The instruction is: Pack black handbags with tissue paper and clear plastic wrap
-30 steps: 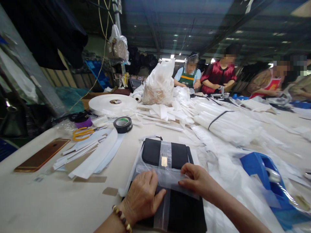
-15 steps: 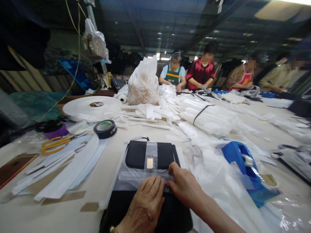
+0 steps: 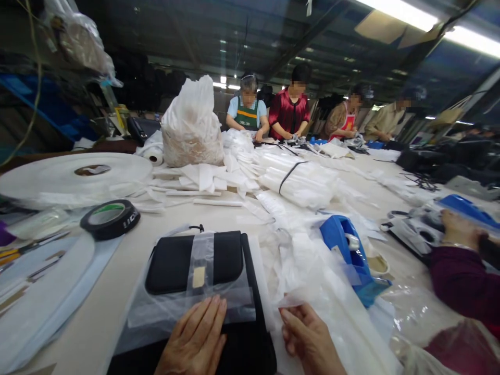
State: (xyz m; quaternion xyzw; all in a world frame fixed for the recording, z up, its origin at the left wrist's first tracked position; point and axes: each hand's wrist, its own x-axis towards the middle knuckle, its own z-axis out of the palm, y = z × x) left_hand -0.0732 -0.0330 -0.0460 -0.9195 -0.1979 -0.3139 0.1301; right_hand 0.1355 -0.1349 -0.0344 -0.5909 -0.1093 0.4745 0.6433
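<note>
A black bag (image 3: 255,291) lies before me, with a smaller flat black pouch (image 3: 167,263) on its upper part. A translucent plastic strip (image 3: 203,245) crosses the pouch over a pale gold plate (image 3: 198,277). Translucent film (image 3: 238,307) stretches across the bag just below it. Flat on the film and bag rests my left hand (image 3: 195,338), its fingers straight. My right hand (image 3: 308,338), off the bag's right side, pinches the edge of a thin plastic sheet (image 3: 292,300) between thumb and fingers.
Loose plastic sheets (image 3: 332,312) and a blue tape dispenser (image 3: 346,255) are on the right. A co-worker's sleeve (image 3: 457,281) reaches in there. Black tape (image 3: 110,219), a large white roll (image 3: 39,177) and paper strips lie left. Several people stand at the far side.
My right hand has left the bag and moved right to the plastic sheets, where it pinches one. My left hand stays on the bag. The view has turned right, bringing in a co-worker's arm.
</note>
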